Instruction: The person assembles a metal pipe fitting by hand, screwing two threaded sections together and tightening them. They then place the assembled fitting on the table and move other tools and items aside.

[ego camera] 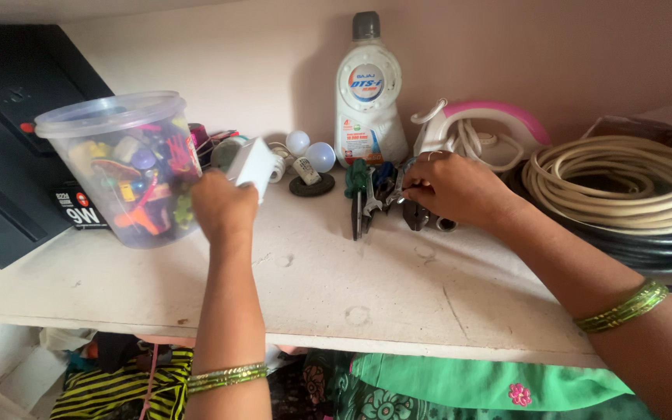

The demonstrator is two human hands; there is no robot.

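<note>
My left hand (223, 206) is raised above a white shelf (336, 272) and grips a small white boxy object (256, 166) next to a clear plastic tub (130, 167) full of small colourful items. My right hand (453, 190) rests on a cluster of hand tools: green-handled pliers (358, 194), a blue-handled tool (383, 180) and dark-handled ones (421, 218). Its fingers pinch one of the metal tool parts; which one is hidden under the hand.
A white plastic bottle (367, 97), two light bulbs (310, 152), a white and pink clothes iron (480, 128) and coiled cream and black cables (624, 187) line the back of the shelf. A black box (9, 132) stands at the left. Folded green cloth (468, 385) lies below.
</note>
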